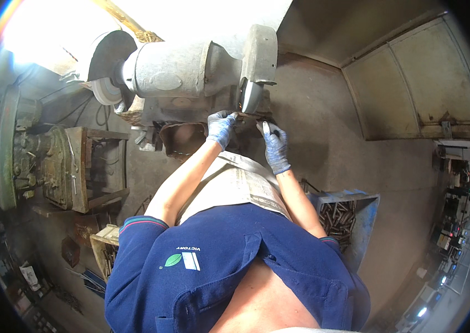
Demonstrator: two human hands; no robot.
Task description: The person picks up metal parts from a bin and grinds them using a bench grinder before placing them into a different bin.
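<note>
A grey double-ended bench grinder stands in front of me, with its right-hand wheel showing below a metal guard. Just under that wheel is a slim dark metal piece, small and partly hidden by fingers. My left hand, in a blue-grey work glove, pinches the piece's left end close to the wheel. On the other side my right hand, gloved alike, has its thumb and fingers closed at the right end. A few orange specks glow on the wheel's left edge. Whether the piece touches the wheel I cannot tell.
The grinder's left end carries a pale wheel. A blue-edged bin of rod-like metal parts stands by my right elbow. At left are a greenish machine and a metal frame stand. A pale cloth covers my lap.
</note>
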